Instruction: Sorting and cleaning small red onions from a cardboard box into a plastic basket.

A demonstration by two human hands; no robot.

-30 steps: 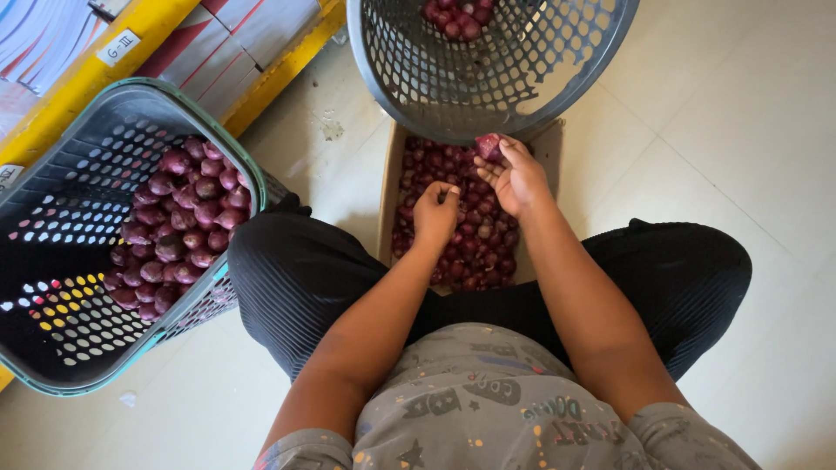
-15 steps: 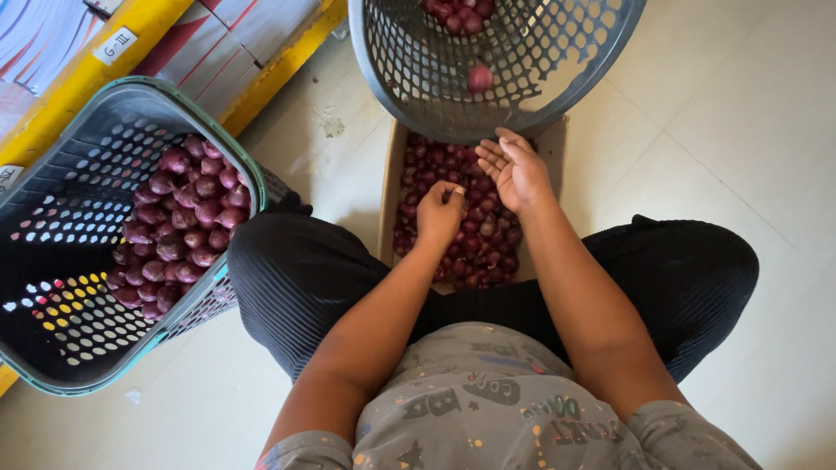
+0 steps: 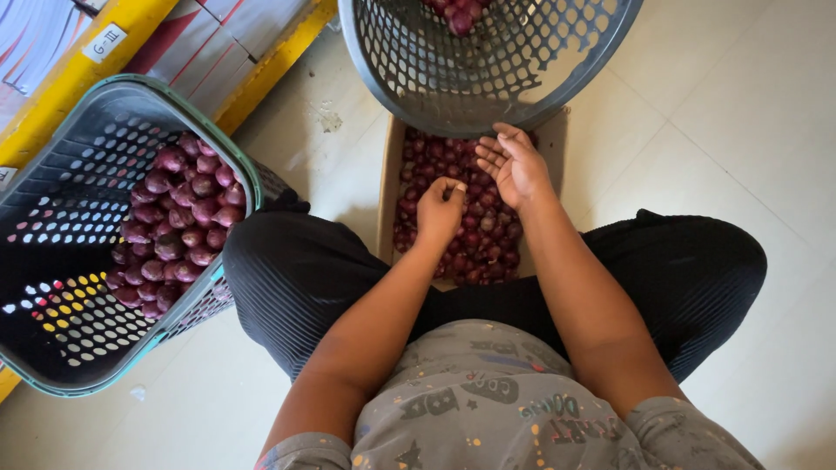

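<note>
The left hand [image 3: 441, 207] was curled, fingertips pinched over the red onions [image 3: 470, 235] in the cardboard box [image 3: 389, 187]; whether it gripped 1 could not be told. The right hand [image 3: 515, 165] lay open, palm up, empty, beneath the grey basket [image 3: 488, 78].

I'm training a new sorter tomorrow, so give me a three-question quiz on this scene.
1. True or false: the right hand is open, palm up, with no onion in it.
2. Where does the left hand sit? A) over the cardboard box of red onions B) inside the green-rimmed basket C) on the floor
3. Fill in: the round grey basket lies just beyond the box, and the few onions in it show at the ___ edge of the picture.

Key: 1 true. 2 A; its fingers are curled, and whether they pinch an onion cannot be told. 3 top.
</note>
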